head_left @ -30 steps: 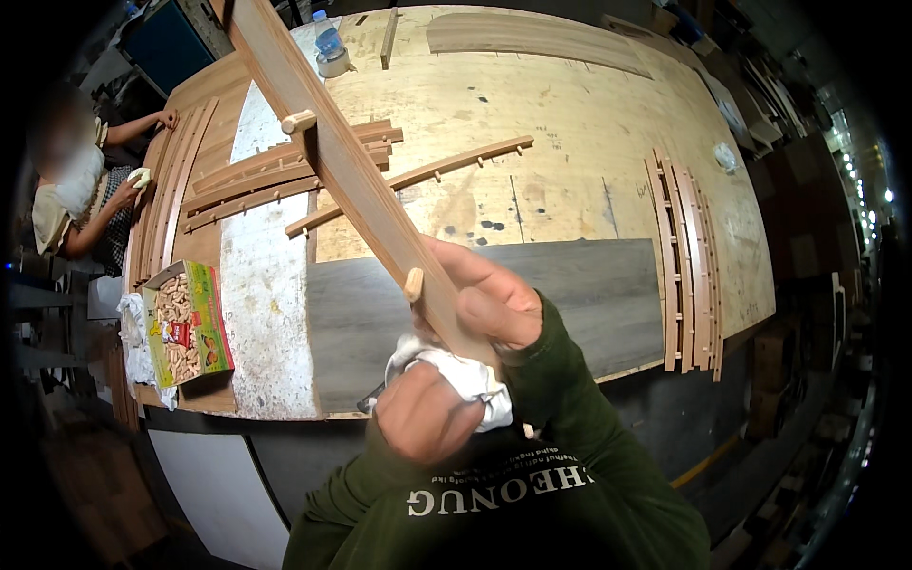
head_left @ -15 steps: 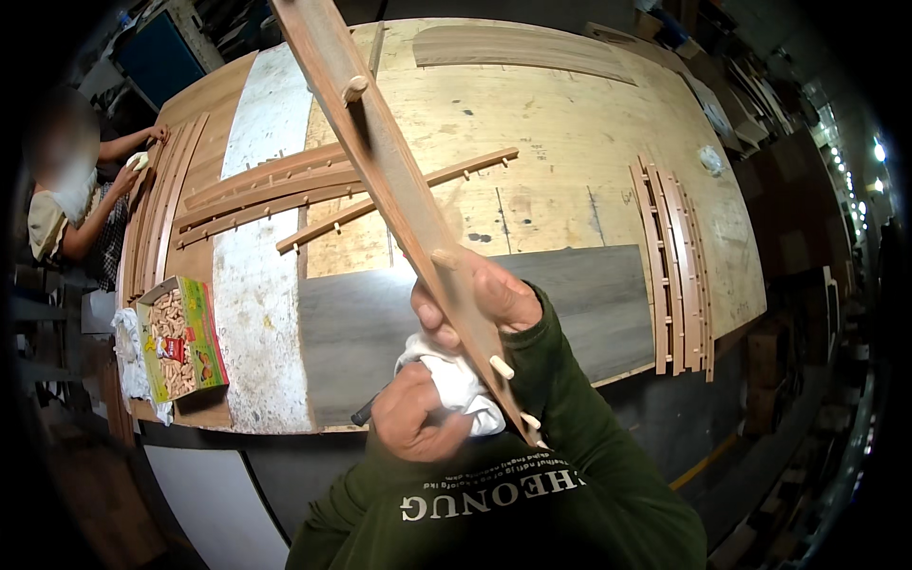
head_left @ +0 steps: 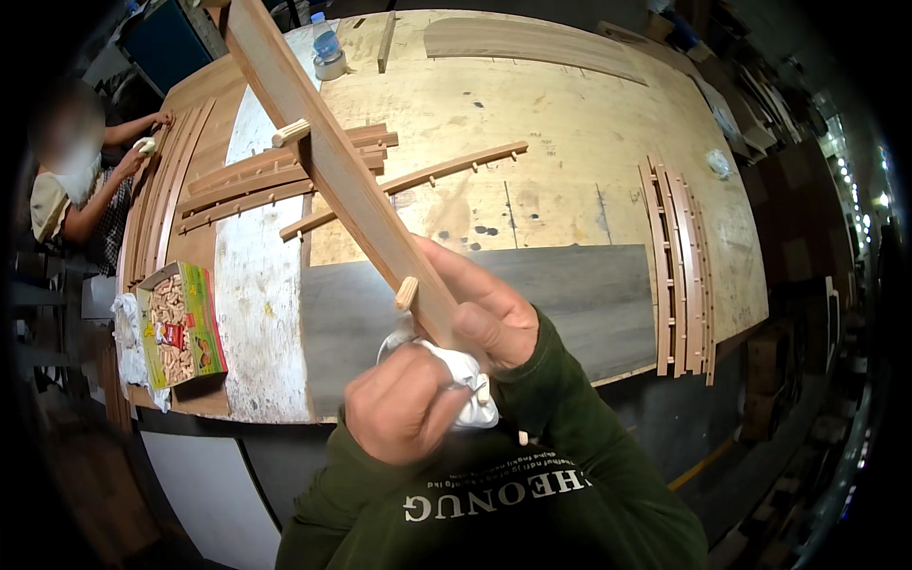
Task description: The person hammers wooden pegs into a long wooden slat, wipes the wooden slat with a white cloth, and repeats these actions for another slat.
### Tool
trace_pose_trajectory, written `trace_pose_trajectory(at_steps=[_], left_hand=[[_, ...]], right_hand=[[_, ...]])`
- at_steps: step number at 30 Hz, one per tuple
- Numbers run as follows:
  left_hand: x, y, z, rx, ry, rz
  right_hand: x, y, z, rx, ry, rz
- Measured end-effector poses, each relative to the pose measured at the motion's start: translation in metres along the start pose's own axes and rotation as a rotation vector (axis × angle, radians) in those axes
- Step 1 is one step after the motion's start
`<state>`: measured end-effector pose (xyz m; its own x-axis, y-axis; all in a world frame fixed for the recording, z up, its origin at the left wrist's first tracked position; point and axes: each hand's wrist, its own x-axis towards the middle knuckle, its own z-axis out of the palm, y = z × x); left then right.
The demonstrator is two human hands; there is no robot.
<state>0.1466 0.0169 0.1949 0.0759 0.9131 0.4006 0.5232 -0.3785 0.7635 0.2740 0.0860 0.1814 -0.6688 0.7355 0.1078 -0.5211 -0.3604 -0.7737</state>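
Two hands meet low in the middle of the view, but starting at the far left: a seated co-worker point(head_left: 71, 195) leans at the table edge with a small pale object in hand, beside a row of long curved wooden slats point(head_left: 157, 204). Just nearer lies an open green and yellow cardboard box of short wooden dowels point(head_left: 176, 323), resting on the big pale plywood worktable point(head_left: 570, 142). Further along, a loose bundle of brown curved rails studded with dowel pegs point(head_left: 285, 180) lies on the tabletop.

Over these, a long flat brown wooden slat with pale dowel pegs sticking from its edge point(head_left: 332, 161) slants from the upper left down to the person's hands, held up off the table. The left hand point(head_left: 404, 404) is curled into a fist, fingers pressed together around a crumpled white cloth point(head_left: 465, 380) that touches the slat's lower end. The right hand point(head_left: 480, 309) grips that lower end, fingers wrapped over the slat.

At the right, a second stack of curved wooden slats point(head_left: 679, 275) lies near the table edge.
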Motion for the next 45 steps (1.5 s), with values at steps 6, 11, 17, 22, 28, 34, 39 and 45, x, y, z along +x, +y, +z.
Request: trace_pose_trajectory(at_steps=[6, 11, 17, 22, 28, 34, 39, 45], left_hand=[[0.002, -0.002, -0.003, 0.229, -0.085, 0.049], [-0.008, -0.015, 0.011, -0.234, 0.08, -0.096], [-0.002, -0.018, 0.006, -0.188, 0.008, -0.052], [0.0, -0.012, 0.002, 0.072, -0.095, -0.032], [-0.008, -0.024, 0.007, -0.351, -0.026, -0.185], [0.0, -0.025, 0.02, -0.015, -0.015, -0.083], [-0.023, -0.049, 0.039, -0.366, -0.054, -0.309], [-0.039, -0.063, 0.047, -0.606, -0.006, -0.404]], right_hand=[[0.002, 0.003, 0.0, -0.105, 0.102, 0.045], [0.0, 0.008, -0.008, 0.001, 0.05, 0.013], [-0.001, 0.009, -0.008, 0.008, 0.077, 0.044], [0.002, 0.008, -0.006, -0.082, 0.135, 0.082], [0.001, 0.011, -0.011, 0.098, 0.059, 0.064], [0.019, 0.024, -0.043, -0.21, 0.098, 0.022], [0.041, -0.009, -0.067, -0.096, 0.31, -0.102], [0.047, -0.024, -0.105, 0.298, 0.275, -0.218]])
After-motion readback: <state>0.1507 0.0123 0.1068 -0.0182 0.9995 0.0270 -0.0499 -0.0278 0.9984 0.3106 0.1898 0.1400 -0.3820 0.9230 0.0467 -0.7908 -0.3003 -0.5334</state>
